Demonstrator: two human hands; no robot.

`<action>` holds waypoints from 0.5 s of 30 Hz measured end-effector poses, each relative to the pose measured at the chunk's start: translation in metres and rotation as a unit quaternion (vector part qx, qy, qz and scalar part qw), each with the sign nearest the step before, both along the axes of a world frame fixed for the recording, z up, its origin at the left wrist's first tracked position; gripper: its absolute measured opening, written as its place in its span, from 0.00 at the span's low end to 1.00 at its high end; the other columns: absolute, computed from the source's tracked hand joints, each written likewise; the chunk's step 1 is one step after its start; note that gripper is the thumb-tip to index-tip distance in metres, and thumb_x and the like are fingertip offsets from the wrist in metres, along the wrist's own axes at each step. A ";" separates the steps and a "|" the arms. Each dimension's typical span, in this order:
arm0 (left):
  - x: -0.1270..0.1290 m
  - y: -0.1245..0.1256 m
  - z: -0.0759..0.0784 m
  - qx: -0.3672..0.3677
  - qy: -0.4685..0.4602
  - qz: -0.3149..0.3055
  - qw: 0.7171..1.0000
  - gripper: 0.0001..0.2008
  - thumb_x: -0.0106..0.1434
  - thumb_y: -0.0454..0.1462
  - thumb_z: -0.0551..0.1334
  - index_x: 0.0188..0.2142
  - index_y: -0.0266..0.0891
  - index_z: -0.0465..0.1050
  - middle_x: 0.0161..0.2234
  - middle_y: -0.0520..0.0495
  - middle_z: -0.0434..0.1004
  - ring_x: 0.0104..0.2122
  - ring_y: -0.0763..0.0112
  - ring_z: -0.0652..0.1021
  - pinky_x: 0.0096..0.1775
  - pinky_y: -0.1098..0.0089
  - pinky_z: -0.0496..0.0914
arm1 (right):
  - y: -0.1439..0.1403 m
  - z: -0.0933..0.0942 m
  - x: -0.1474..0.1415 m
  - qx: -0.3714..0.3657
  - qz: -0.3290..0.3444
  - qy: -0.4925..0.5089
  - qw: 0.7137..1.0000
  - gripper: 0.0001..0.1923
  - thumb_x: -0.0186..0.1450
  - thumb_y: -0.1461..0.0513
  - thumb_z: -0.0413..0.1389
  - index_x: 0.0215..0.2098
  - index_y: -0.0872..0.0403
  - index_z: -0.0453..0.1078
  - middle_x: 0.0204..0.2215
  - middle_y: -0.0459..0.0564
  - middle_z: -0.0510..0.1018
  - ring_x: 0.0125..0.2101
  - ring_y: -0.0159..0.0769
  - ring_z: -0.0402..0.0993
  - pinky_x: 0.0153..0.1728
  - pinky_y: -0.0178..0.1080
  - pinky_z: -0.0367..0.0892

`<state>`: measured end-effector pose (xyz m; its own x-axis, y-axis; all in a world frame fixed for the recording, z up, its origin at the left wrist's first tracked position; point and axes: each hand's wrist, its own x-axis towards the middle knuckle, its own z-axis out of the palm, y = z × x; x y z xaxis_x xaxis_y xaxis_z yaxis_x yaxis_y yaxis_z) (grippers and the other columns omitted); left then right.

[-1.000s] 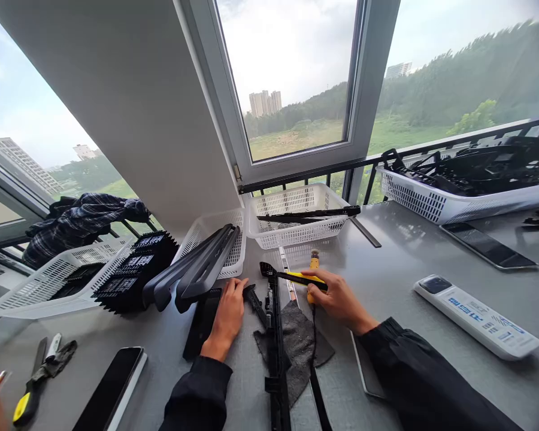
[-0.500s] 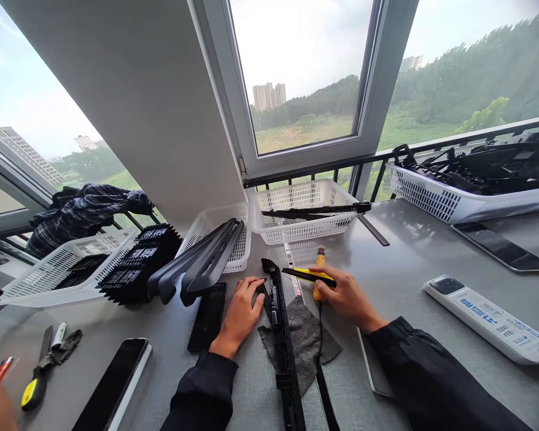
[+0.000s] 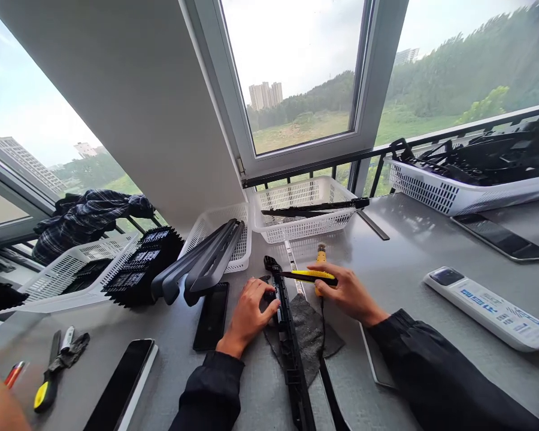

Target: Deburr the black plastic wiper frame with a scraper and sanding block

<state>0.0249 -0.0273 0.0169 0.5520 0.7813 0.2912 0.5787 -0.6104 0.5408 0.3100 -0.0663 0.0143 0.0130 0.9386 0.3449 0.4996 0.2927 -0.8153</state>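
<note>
My right hand (image 3: 353, 293) grips a yellow-and-black utility knife (image 3: 312, 276), its front end pointing left over the upper part of a long black plastic trim part (image 3: 290, 347). My left hand (image 3: 251, 314) is closed at that part's left side, fingertips and thumb against it near the upper end; what lies under the fingers is partly hidden. The trim part runs toward me across a dark grey cloth (image 3: 312, 329). Behind the knife stands a yellow corded tool (image 3: 321, 254), partly covered by my right hand. A black phone (image 3: 211, 316) lies left of my left hand.
Grey trim pieces (image 3: 215, 257) jut from a white basket (image 3: 242, 245). Another white basket (image 3: 291, 230) holds black strips. A stack of black parts (image 3: 144, 269) stands left. A yellow-black knife (image 3: 47, 389) and white power bank (image 3: 489, 308) lie on the table. Another person's arm (image 3: 0, 383) shows lower left.
My left hand has moved slightly right, onto the trim part's side. The knife's tip has shifted a little left and down against the part. The other person's dark part at far left has come further into view.
</note>
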 end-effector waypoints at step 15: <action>0.001 -0.006 0.004 -0.005 -0.096 0.043 0.994 0.13 0.75 0.39 0.58 0.52 0.41 0.79 0.42 0.44 0.81 0.44 0.60 0.80 0.51 0.60 0.74 | -0.002 0.002 -0.001 0.013 -0.009 0.006 1.000 0.23 0.63 0.62 0.56 0.55 0.50 0.81 0.51 0.51 0.87 0.50 0.48 0.83 0.55 0.46 0.74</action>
